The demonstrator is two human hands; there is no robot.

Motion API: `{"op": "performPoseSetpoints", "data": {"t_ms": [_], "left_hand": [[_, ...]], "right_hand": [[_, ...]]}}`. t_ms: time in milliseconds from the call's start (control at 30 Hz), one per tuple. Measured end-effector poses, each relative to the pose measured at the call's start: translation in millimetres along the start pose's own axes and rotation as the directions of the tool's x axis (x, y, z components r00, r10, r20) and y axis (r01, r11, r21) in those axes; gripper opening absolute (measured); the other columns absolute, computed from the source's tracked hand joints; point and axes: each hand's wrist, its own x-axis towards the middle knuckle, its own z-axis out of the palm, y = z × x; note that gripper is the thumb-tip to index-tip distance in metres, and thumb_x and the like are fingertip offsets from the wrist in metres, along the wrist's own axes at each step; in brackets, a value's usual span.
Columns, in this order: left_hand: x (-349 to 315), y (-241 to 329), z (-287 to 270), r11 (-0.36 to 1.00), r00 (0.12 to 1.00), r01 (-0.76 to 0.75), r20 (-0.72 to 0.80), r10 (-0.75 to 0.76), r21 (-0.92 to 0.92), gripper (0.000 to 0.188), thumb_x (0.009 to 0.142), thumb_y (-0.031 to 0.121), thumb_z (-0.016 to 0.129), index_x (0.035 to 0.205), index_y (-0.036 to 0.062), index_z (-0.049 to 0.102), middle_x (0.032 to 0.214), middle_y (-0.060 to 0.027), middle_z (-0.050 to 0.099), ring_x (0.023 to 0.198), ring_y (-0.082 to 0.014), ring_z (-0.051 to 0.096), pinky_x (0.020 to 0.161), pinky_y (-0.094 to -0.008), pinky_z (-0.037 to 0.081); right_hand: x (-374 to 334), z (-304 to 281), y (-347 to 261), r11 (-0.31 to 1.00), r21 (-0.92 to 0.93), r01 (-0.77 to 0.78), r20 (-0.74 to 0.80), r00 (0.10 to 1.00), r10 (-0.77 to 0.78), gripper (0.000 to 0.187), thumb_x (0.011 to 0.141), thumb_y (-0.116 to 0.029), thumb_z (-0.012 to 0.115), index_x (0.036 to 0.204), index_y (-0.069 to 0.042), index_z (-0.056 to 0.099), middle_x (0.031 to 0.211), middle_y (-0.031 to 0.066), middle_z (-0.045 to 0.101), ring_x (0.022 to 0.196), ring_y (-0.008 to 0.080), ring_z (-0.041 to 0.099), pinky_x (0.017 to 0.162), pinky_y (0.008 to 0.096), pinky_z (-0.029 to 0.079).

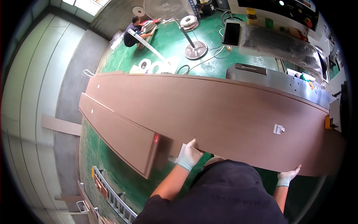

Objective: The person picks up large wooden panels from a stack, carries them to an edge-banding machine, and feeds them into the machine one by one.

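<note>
A long brown panel (223, 112) stretches across in front of me, with a small white label (278, 129) on its right part. My left hand (190, 155), in a pale work glove, grips the panel's near edge, thumb on top. Farther right, my right hand (289, 176), also gloved, holds the same edge with its thumb up; its fingers are partly hidden beneath. To the left lies a shorter brown panel (123, 132) with a red mark (156, 139) at its near end, apart from my left hand.
Along the panel's far right side is a machine's metal bed (287, 83), with a phone-like dark screen (231, 34) beyond it. A pedestal fan (195, 50) stands behind. Another person (135, 31) squats at the far left. A roller conveyor (112, 198) lies lower left.
</note>
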Motion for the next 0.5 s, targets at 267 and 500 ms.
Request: {"op": "performPoseSetpoints", "data": {"t_ms": [267,500], "left_hand": [[-0.9,-44.5,0.2,0.988,0.988,0.138,0.062,-0.143,0.073,0.047,0.105,0.033,0.056,0.141,0.0041,0.052,0.141,-0.015,0.056,0.128,-0.0321,0.057,0.106,-0.0488,0.051],[9.8,96.1,-58.8,0.927,0.912,-0.339,-0.185,0.366,0.162,0.048,0.104,0.036,0.045,0.143,0.0104,0.056,0.147,-0.01,0.058,0.134,-0.0322,0.054,0.115,-0.0552,0.041]], "right_hand": [[28.8,-6.8,-71.4,0.987,-0.071,0.145,-0.109,0.982,-0.152,0.067,0.104,-0.059,0.042,0.153,-0.013,0.05,0.161,0.0078,0.046,0.147,0.0326,0.042,0.123,0.0525,0.032],[24.3,-26.1,-2.5,0.99,-0.104,0.098,0.064,0.994,-0.091,0.073,0.1,-0.066,0.052,0.149,-0.012,0.052,0.155,0.0077,0.052,0.14,0.0319,0.048,0.119,0.052,0.036]]}}
